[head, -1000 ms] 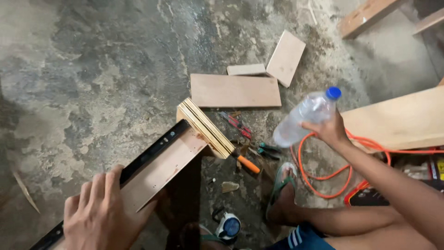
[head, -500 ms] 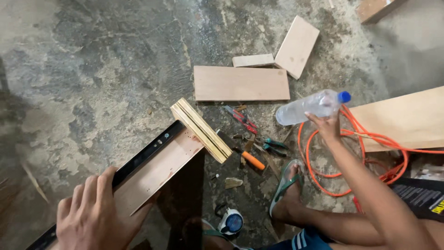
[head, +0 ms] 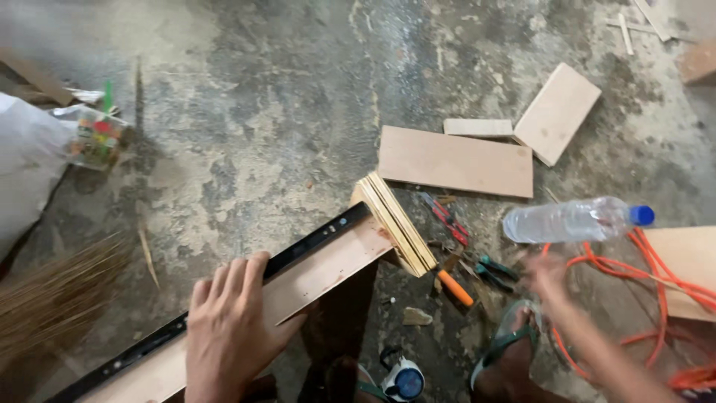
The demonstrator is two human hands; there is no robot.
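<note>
My left hand point(head: 231, 328) lies flat, fingers spread, on a long wooden plank point(head: 328, 265) and on the black spirit level point(head: 313, 237) that runs along its far edge. A block of stacked plywood strips point(head: 395, 224) sits across the plank's far end. My right hand point(head: 548, 276), blurred and empty, is just below a clear plastic bottle with a blue cap point(head: 570, 220). The bottle lies on its side on the concrete floor, apart from the hand.
Three plywood offcuts point(head: 455, 160) lie beyond the block. Red pliers point(head: 447, 216), green pliers point(head: 488, 269) and an orange-handled tool point(head: 455, 287) lie by my sandalled foot point(head: 514, 351). An orange cord point(head: 656, 276) loops right, beside a board point(head: 686, 269). A broom point(head: 52, 291) and white sack point(head: 22, 172) are left.
My right hand let go of the bottle, which now lies on the floor, and pulled back toward me. The left hand stays on the plank.
</note>
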